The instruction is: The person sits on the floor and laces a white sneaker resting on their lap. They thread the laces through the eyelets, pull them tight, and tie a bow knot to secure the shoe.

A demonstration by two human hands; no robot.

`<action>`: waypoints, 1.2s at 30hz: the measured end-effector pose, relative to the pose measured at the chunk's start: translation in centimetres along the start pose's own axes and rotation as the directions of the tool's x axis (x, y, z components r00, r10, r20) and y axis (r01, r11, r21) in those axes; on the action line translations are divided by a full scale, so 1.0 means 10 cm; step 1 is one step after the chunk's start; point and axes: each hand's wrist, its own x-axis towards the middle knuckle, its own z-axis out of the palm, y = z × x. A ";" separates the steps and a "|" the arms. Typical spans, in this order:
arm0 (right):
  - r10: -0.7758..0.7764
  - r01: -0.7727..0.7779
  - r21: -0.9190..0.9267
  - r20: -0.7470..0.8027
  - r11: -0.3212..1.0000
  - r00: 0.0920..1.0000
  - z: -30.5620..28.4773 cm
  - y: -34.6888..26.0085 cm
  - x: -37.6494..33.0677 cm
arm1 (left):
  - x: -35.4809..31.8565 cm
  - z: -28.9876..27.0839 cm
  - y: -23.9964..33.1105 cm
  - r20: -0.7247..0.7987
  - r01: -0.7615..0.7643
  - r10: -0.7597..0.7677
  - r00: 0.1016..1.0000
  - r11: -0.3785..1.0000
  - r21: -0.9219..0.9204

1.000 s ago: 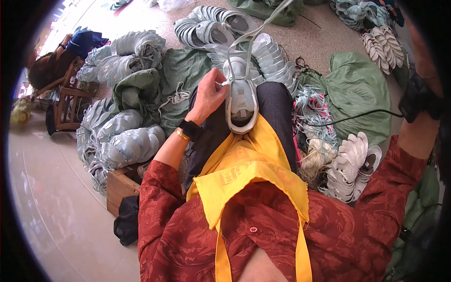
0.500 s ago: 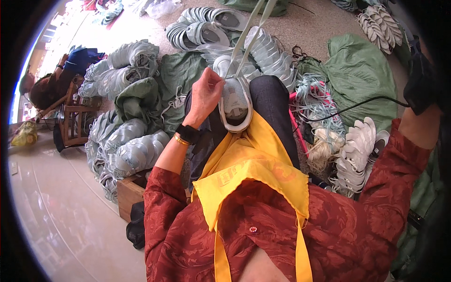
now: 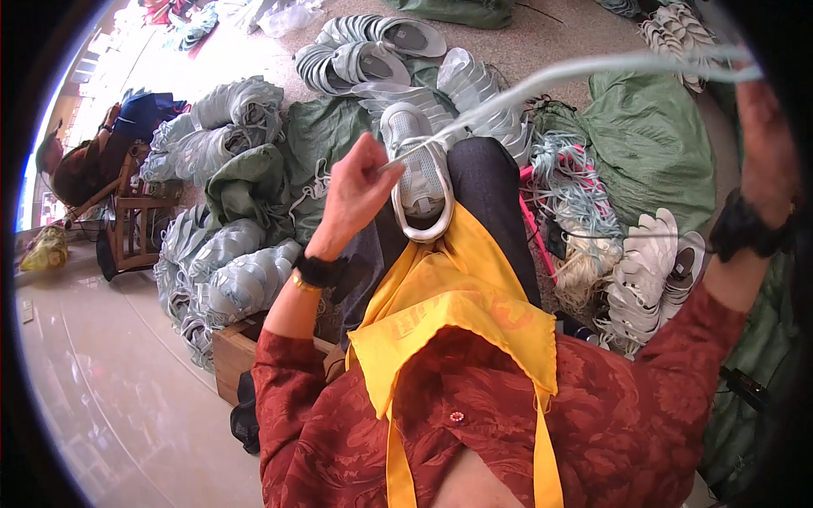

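So, looking at a pale shoe a bit above mid-frame, resting between the dark trouser legs. Runs nearly upright in the frame, with its rounded tip up top and its opening toward the bottom. Sits just right of the left hand, way nearer to that one than to the right hand, out at the right edge. Got a lace stretched from the shoe toward the upper right. Pinched at the left hand, fingertips together, seemingly on a strand; closed on the far end at the right, too blurred to tell how firmly. Container-wise, can spot a pink basket right of centre, apparently with loose laces in it, plus a wooden box lower left, can't make out its contents.
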 end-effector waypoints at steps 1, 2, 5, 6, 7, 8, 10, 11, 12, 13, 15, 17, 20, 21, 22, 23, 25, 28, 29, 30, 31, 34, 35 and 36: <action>0.067 -0.067 0.038 0.015 0.997 0.998 0.05 0.12 -0.11 | -0.08 -0.08 -0.04 0.008 0.019 -0.019 1.000 0.999 -0.028; 0.143 -0.145 0.058 0.036 0.988 0.989 0.15 0.27 -0.23 | -0.16 -0.14 -0.08 0.011 0.040 -0.040 0.999 0.999 -0.018; 0.377 -0.390 0.072 0.145 0.918 0.915 0.64 0.89 -0.72 | -0.46 -0.35 -0.13 -0.005 0.138 -0.138 0.990 0.990 -0.010; 0.431 -0.440 0.012 0.171 0.898 0.886 0.84 1.04 -0.92 | -0.51 -0.39 -0.20 0.005 0.165 -0.165 0.986 0.984 -0.067; 0.483 -0.485 -0.044 0.199 0.874 0.853 1.04 1.19 -1.09 | -0.57 -0.45 -0.28 0.012 0.195 -0.195 0.981 0.974 -0.118; 0.488 -0.496 -0.035 0.257 0.867 0.834 1.25 1.28 -1.24 | -0.61 -0.51 -0.34 0.027 0.224 -0.223 0.975 0.959 -0.171; 0.472 -0.496 -0.026 0.355 0.868 0.807 1.72 1.39 -1.45 | -0.69 -0.68 -0.30 0.041 0.325 -0.324 0.945 0.919 -0.225; 0.458 -0.483 -0.036 0.386 0.875 0.801 1.94 1.36 -1.49 | -0.73 -0.77 -0.27 0.034 0.363 -0.366 0.930 0.896 -0.257; 0.480 -0.508 -0.050 0.420 0.860 0.771 2.16 1.28 -1.47 | -0.78 -0.87 -0.26 0.023 0.400 -0.412 0.911 0.869 -0.290; 0.431 -0.448 -0.071 0.443 0.891 0.786 2.33 1.27 -1.46 | -0.85 -0.97 -0.34 -0.010 0.390 -0.414 0.910 0.865 -0.315; 0.299 -0.268 -0.135 0.476 0.954 0.827 2.62 1.29 -1.43 | -0.96 -1.18 -0.59 -0.060 0.406 -0.482 0.874 0.794 -0.453; 0.068 0.010 -0.159 0.476 0.987 0.877 2.87 1.40 -1.42 | -1.09 -1.38 -0.76 -0.112 0.430 -0.562 0.819 0.732 -0.528; 0.074 0.058 -0.222 0.541 0.973 0.837 2.97 1.50 -1.44 | -1.27 -1.53 -0.97 -0.251 0.497 -0.687 0.681 0.687 -0.531; 0.068 0.068 -0.226 0.546 0.972 0.835 2.98 1.55 -1.46 | -1.34 -1.60 -1.06 -0.285 0.530 -0.705 0.649 0.688 -0.496; 0.069 0.060 -0.211 0.555 0.976 0.829 2.97 1.54 -1.46 | -1.43 -1.66 -1.17 -0.323 0.586 -0.706 0.631 0.706 -0.399; 0.068 0.054 -0.197 0.564 0.979 0.823 2.94 1.52 -1.45 | -1.52 -1.70 -1.28 -0.360 0.637 -0.702 0.614 0.711 -0.298; 0.073 0.003 -0.138 0.543 0.990 0.837 2.89 1.49 -1.50 | -1.65 -1.75 -1.49 -0.418 0.694 -0.662 0.622 0.714 -0.096; 0.278 -0.212 -0.180 0.618 0.960 0.735 2.70 1.30 -1.48 | -1.72 -1.72 -1.59 -0.450 0.623 -0.473 0.758 0.728 0.286; 0.258 -0.203 -0.160 0.592 0.966 0.763 2.66 1.34 -1.51 | -1.59 -1.61 -1.50 -0.421 0.525 -0.345 0.839 0.718 0.458; 0.262 -0.199 -0.170 0.584 0.965 0.769 2.66 1.36 -1.49 | -1.45 -1.50 -1.40 -0.364 0.409 -0.217 0.906 0.674 0.615; 0.263 -0.195 -0.178 0.577 0.964 0.773 2.66 1.38 -1.48 | -1.29 -1.36 -1.26 -0.381 0.419 -0.229 0.896 0.719 0.554; 0.217 -0.124 -0.192 0.600 0.973 0.770 2.71 1.44 -1.42 | -0.86 -0.94 -0.96 -0.295 0.358 -0.292 0.910 0.911 0.204; 0.201 -0.099 -0.199 0.601 0.975 0.774 2.73 1.45 -1.41 | -0.69 -0.79 -0.84 -0.265 0.298 -0.247 0.932 0.939 0.173; 0.187 -0.073 -0.209 0.599 0.975 0.778 2.75 1.47 -1.39 | -0.53 -0.63 -0.74 -0.234 0.233 -0.197 0.952 0.963 0.138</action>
